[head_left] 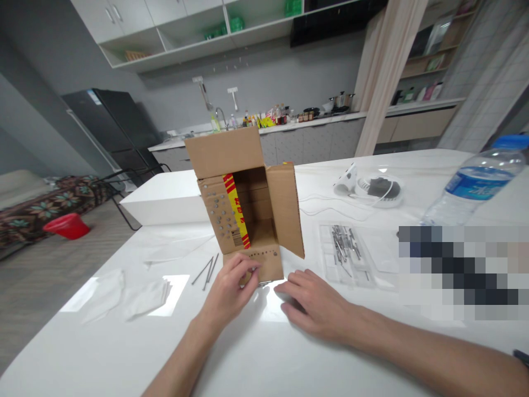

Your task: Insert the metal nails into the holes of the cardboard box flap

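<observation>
left hand [230, 286]: fingers curled, pinching something small at cardboard box [248, 204] front flap, steadying it | right hand [318, 303]: open, flat, empty, right of box | loose nails [206, 271] left of box

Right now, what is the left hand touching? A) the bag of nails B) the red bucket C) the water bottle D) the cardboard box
D: the left hand has its fingers on the bottom flap of the open box.
</observation>
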Tool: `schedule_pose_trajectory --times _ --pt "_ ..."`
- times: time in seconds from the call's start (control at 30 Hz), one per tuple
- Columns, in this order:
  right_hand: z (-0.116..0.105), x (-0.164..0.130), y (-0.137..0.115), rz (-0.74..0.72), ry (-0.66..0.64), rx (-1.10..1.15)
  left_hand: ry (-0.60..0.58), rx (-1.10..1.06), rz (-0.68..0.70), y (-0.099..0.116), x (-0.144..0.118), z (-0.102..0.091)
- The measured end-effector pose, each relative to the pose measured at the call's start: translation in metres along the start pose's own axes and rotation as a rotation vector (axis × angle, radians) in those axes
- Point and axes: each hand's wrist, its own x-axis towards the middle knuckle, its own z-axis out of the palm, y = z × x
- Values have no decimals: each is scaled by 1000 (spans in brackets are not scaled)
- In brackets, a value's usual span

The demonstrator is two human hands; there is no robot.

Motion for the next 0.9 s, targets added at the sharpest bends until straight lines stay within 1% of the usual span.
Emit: schedule_pose_trajectory --times 0.3,0.9 --pt "0 1 0 -5 1 0 -28 -31 -14 2 0 0" --pt "0 0 0 0 1 3 -95 -11 -35 0 -2 1"
